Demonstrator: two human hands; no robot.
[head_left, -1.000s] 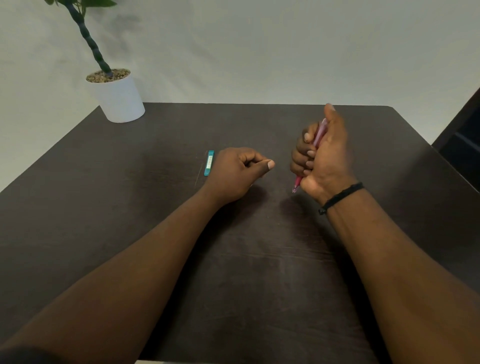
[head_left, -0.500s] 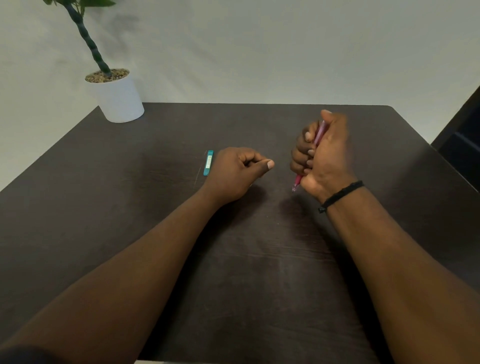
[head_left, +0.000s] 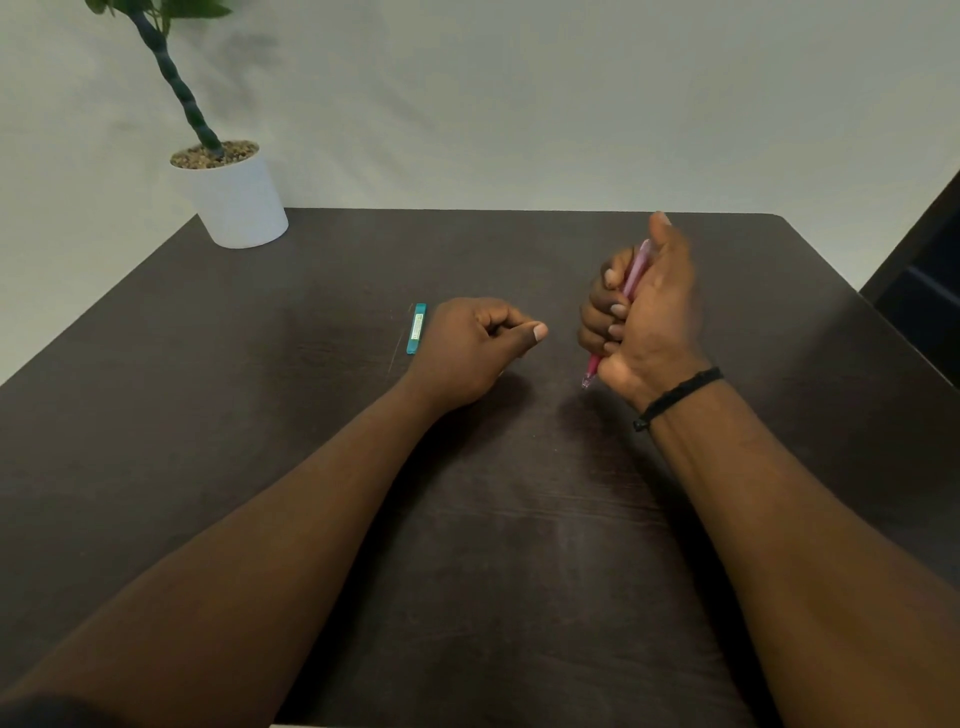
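Note:
My right hand grips a pink pen-like stick in a fist above the dark table. The stick's tip points down toward me, and my thumb stands raised just past its upper end. My left hand rests on the table to the left of it, fingers curled in and thumb stretched to the right. Nothing shows inside that hand. A small teal case lies flat on the table, just left of my left hand.
A white pot with a green plant stands on the table's far left corner. A pale wall runs behind the table. Something dark stands off the table's right edge. A black band circles my right wrist.
My right thumb dropped onto the stick's upper end half a second ago and is raised again now. The left hand and the teal case have not moved.

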